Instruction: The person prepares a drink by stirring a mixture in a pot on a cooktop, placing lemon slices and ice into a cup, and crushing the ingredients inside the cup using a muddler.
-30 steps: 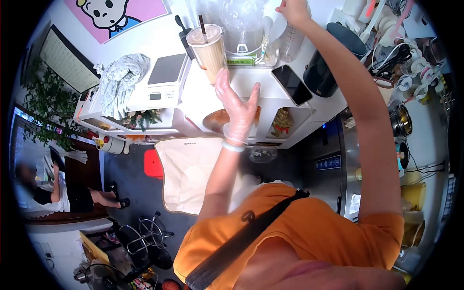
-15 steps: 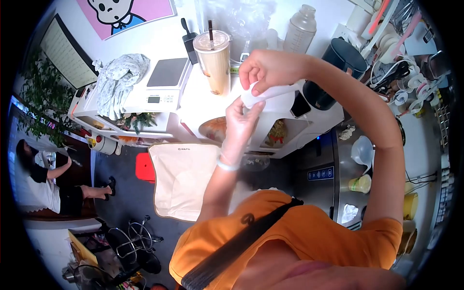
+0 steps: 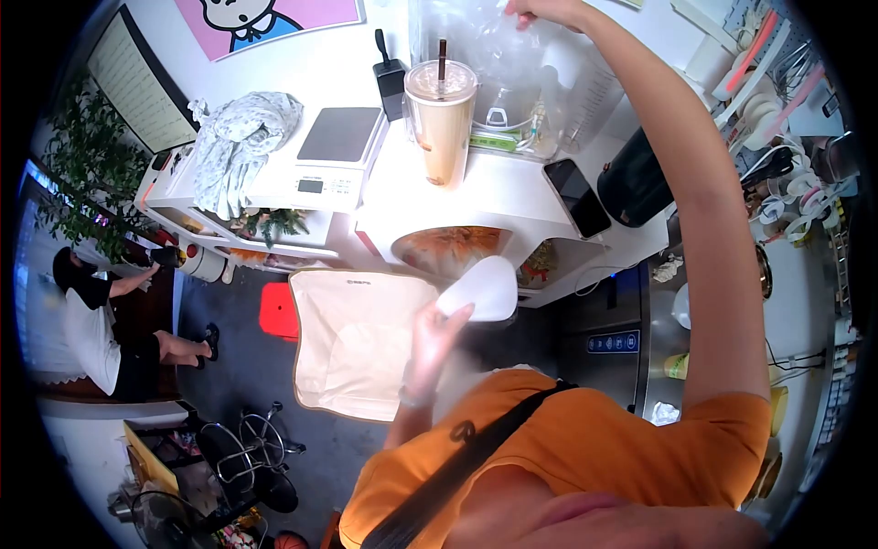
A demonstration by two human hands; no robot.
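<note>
My left hand is in front of my body, below the white counter. Its thumb and fingers grip a flat white piece with rounded corners, which looks like a plastic scraper. My right hand is stretched far forward at the top edge. Its fingers close on the top of a clear plastic bag standing at the back of the counter; part of this hand is cut off. Close to the bag stands a tall lidded cup of milky drink with a dark straw.
A phone lies by a dark cylindrical container on the right. Leftward are a kitchen scale and a patterned cloth. A beige chair-like seat is below the counter. Another person stands far left.
My hands have separated. My left hand has come down towards my body with the white piece; my right hand has let go of it and reached up to the plastic bag.
</note>
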